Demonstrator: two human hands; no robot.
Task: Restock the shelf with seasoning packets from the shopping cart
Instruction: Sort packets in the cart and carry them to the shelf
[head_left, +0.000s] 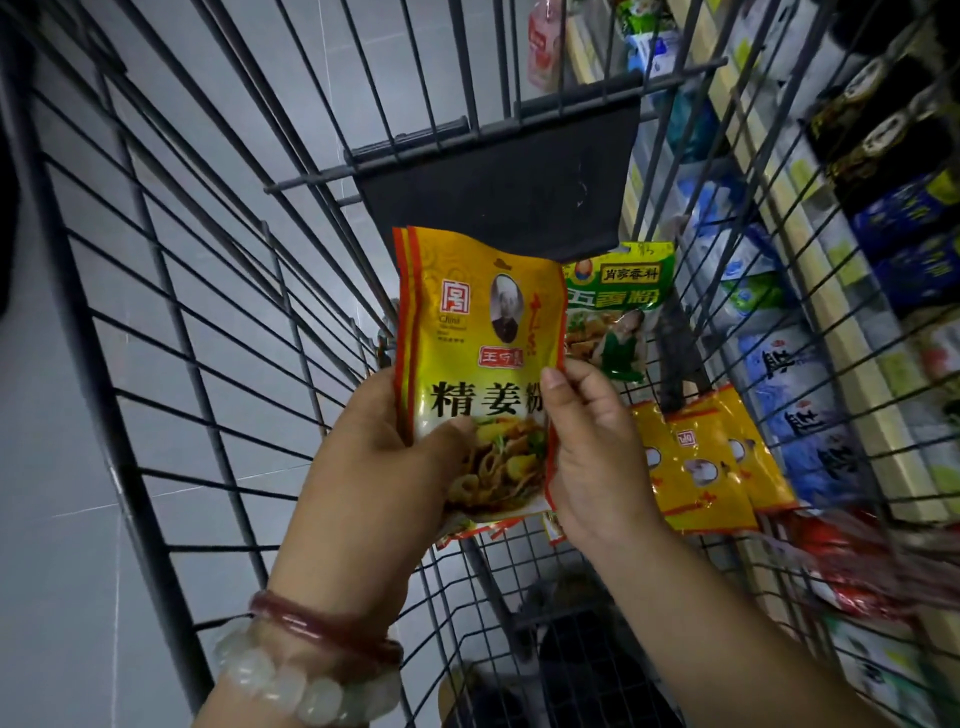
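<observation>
Left hand (384, 467) and right hand (592, 457) both grip a yellow packet (478, 332) above the cart (208, 332); more packets (711, 467) lie inside, so restocking the shelf (810, 322) at right looks unfinished.

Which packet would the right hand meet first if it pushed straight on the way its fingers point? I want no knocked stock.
Probably the green packet, just beyond the right hand that pinches the yellow packet; depth is unclear.

Left hand (384, 457) gripping packet (478, 353), right hand (592, 457) seemingly pinching its edge, both raised
</observation>
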